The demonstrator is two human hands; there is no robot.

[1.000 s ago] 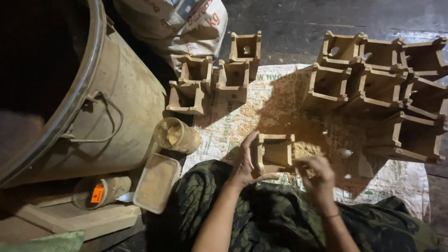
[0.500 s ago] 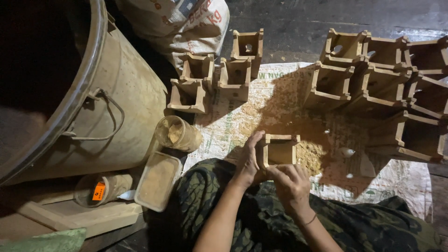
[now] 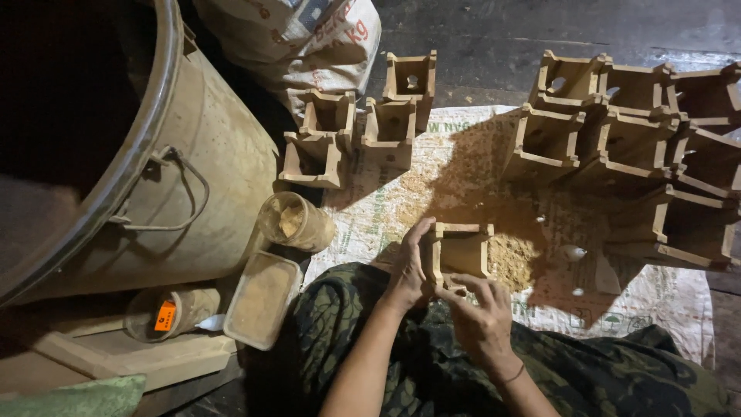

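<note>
Dark, dusty flooring is seen from above, with a printed woven sack mat (image 3: 401, 193) spread over it and loose sawdust (image 3: 513, 259) scattered on the mat. At the mat's near edge a small open-topped wooden box (image 3: 461, 249) is held upright, just above the lap of the seated person, whose legs are covered in dark patterned cloth (image 3: 587, 378). The left hand (image 3: 409, 266) is pressed flat against the box's left wall, fingers extended upward and thumb tucked toward the near side, so that the box is steadied by a clasp rather than a fist. The right hand (image 3: 480, 316) is brought up from below with the wrist bent, its fingertips (image 3: 451, 293) pinched at the box's near bottom edge (whether something small is caught between them cannot be told). Four similar boxes (image 3: 359, 123) are grouped at the mat's far left, and a larger stack of boxes (image 3: 633, 147) is piled at the far right. A large metal drum (image 3: 147, 177) is stood to the left, with a sawdust-filled cup (image 3: 295, 222) lying beside it and a rectangular tray (image 3: 261, 297) just below.
</note>
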